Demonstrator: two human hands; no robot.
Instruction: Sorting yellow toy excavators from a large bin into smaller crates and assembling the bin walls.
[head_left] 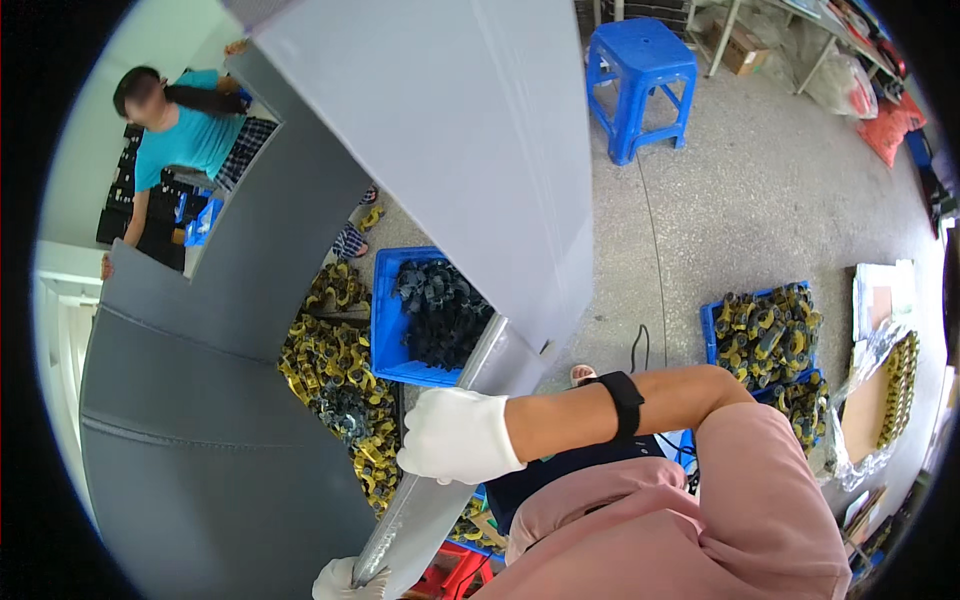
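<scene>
A large grey sheet slants across the view, with a lighter part (pixel 480 120) toward the top and a darker part (pixel 220 370) at the left crossed by creases. Whether both parts are one piece I cannot tell. My right hand (pixel 455 437), in a white glove, is closed on the narrow, shiny near edge (pixel 425 500) of the sheet. Lower left, my left hand (pixel 345 580), also gloved in white, grips the same edge farther down and is partly cut off by the frame. At the far left a co-worker (pixel 190 130) in a teal shirt holds the sheet's far side with both hands.
Under the sheet lie many yellow-and-black parts (pixel 340 370) and a blue crate (pixel 385 325) of dark parts. Blue crates of similar yellow-and-black parts (pixel 765 340) stand at right. A blue stool (pixel 640 85) is at the top, and a red stool (pixel 465 575) at the bottom.
</scene>
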